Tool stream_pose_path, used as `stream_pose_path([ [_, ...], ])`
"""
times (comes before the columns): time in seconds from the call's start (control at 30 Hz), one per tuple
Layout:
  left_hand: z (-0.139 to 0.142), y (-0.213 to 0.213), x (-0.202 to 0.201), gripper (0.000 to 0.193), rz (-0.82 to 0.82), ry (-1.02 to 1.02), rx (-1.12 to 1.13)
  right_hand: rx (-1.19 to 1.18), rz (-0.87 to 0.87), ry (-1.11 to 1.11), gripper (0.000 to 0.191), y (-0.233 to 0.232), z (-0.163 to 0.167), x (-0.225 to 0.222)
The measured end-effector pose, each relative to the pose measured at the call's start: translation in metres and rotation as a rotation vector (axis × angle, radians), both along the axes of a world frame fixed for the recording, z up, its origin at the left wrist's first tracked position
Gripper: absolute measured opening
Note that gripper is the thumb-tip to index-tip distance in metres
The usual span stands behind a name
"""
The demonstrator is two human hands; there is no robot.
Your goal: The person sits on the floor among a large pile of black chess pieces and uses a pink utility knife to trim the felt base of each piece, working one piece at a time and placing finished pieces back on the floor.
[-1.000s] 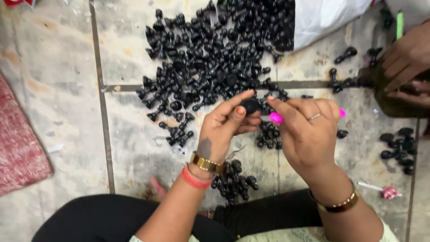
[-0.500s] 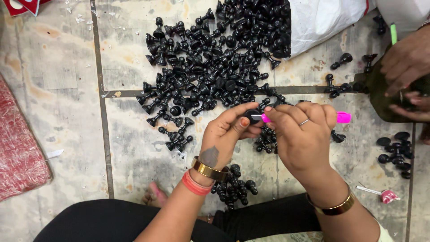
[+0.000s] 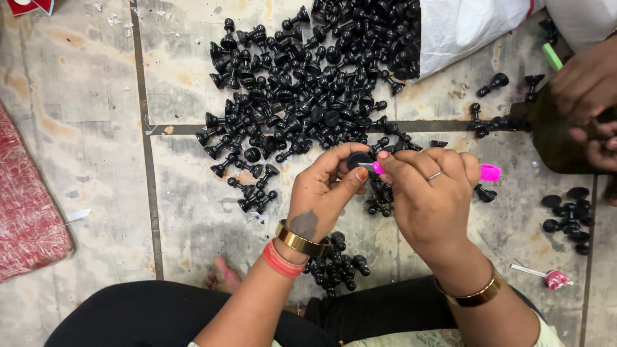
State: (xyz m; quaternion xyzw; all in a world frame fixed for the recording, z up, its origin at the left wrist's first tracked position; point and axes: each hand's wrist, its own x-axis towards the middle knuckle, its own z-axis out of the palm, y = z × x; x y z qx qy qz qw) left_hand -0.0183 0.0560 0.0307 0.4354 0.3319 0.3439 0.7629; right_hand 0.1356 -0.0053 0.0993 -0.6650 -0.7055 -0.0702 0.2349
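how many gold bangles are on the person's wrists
2: one gold bangle on the left wrist, beside a red band, and one gold bangle on the right wrist. More could be hidden under the forearms.

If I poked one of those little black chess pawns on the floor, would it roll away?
Probably in a curve: each black pawn has a round head and wider round base. Many in the pile already lie tipped over, so they likely topple easily. They look hard and stiff.
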Motion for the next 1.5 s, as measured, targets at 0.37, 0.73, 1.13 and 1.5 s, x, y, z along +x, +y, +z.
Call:
stream_pose_path([
  [0.37,0.006,-0.003,-0.001,0.023,-0.006,0.136,0.022,0.022,-0.013,-0.012,0.019,-0.002,-0.001,-0.002],
  [0.73,-0.001,-0.002,0.002,0.041,0.03,0.002,-0.004,-0.009,0.017,0.03,0.019,-0.001,0.003,0.001],
  [1.13,0.008,-0.001,-0.001,0.029,-0.02,0.045,0.007,-0.023,0.016,-0.018,0.023,-0.004,0.003,0.002],
  [1.5,0.011,-0.003,-0.002,0.021,-0.008,0.08,0.038,-0.001,0.026,0.0,0.026,-0.006,0.003,0.003],
])
